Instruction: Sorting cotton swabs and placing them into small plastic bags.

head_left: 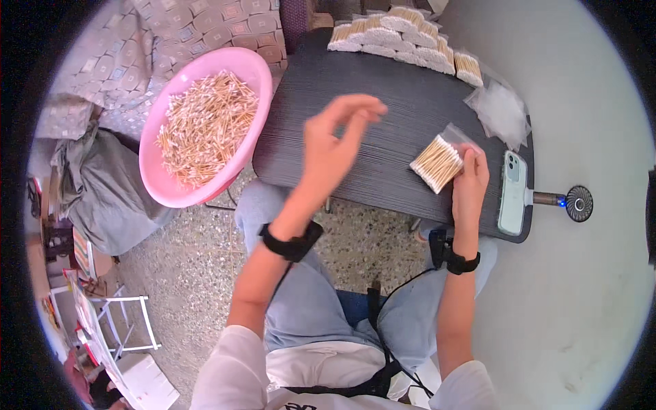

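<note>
My right hand (471, 178) grips a clear plastic bag filled with cotton swabs (437, 162) over the right part of the dark table. The swabs lie side by side in the bag, and its clear open-looking end (452, 134) sticks up beside my fingers. Over the table's left part, my left hand (335, 140) is raised with fingers bent and thumb tip close to the fingertips. Whether anything small sits in that pinch I cannot make out. To its left, a pink basin (152, 160) holds a heap of loose cotton swabs (208, 130).
Filled swab bags (403, 34) are stacked along the table's far edge. Empty clear bags (499, 113) lie at the right, above a phone (512, 195). A small fan (579, 203) juts past the right edge, near the wall. The black table (301, 89) has a wood-grain top.
</note>
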Demonstrator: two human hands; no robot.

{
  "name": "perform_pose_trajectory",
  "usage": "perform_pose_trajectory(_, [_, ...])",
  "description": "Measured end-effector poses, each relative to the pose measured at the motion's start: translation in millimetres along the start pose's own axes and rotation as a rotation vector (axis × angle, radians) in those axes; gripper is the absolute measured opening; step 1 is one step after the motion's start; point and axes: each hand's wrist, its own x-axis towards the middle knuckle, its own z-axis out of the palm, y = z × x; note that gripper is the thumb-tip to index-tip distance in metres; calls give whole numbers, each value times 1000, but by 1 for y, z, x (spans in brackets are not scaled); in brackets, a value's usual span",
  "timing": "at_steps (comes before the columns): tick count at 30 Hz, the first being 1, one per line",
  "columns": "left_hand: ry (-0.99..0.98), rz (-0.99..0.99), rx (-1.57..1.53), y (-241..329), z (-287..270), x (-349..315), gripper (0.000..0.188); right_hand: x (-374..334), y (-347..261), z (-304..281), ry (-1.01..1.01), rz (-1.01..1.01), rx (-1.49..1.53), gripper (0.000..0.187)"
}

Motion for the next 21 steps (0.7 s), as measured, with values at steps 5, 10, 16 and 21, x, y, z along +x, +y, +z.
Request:
perform_pose_trajectory(5, [137,262,695,50,-113,20,24,2,-2,-2,-67,25,-130,24])
perform_pose_trajectory(10, [-158,180,1239,36,-256,31,58,5,2,1,-90,36,-158,23])
perform_pose_trajectory(16, [-263,-169,1465,-12,-333,41,89,7,2,0,-108,80,-132,23])
perform_pose_trajectory(21, [-276,-312,1390,-40,-351,67,102,4,1,1,-122,42,-158,23])
